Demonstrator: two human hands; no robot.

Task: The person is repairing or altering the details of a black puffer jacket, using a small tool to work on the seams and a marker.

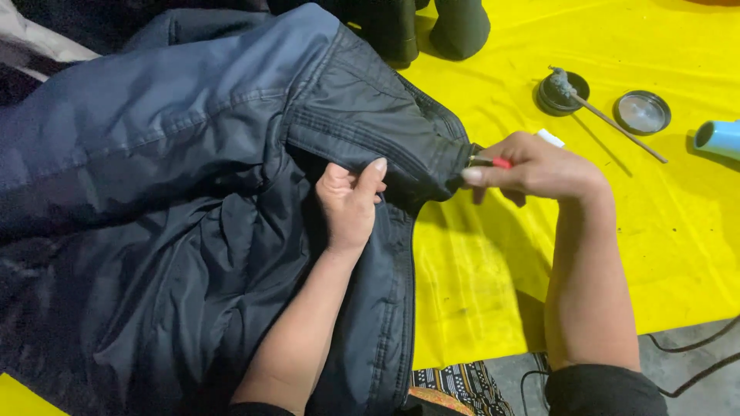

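Yellow sheeting (pixel 493 270) covers the counter, with bare grey floor (pixel 694 385) and dark cables at its lower right edge. Across the sheet's left side lies a dark blue jacket (pixel 177 192). The left hand (pixel 351 202) is closed on a fold of the jacket, thumb on top. The right hand (pixel 532 168) pinches a small red-handled tool (pixel 493 162) against the jacket's edge. Well apart on the sheet sit a small round tin (pixel 561 94) with a stick (pixel 617 123) resting in it, a round lid (pixel 642 112) just beside, and a light blue object (pixel 718 139) at the right border.
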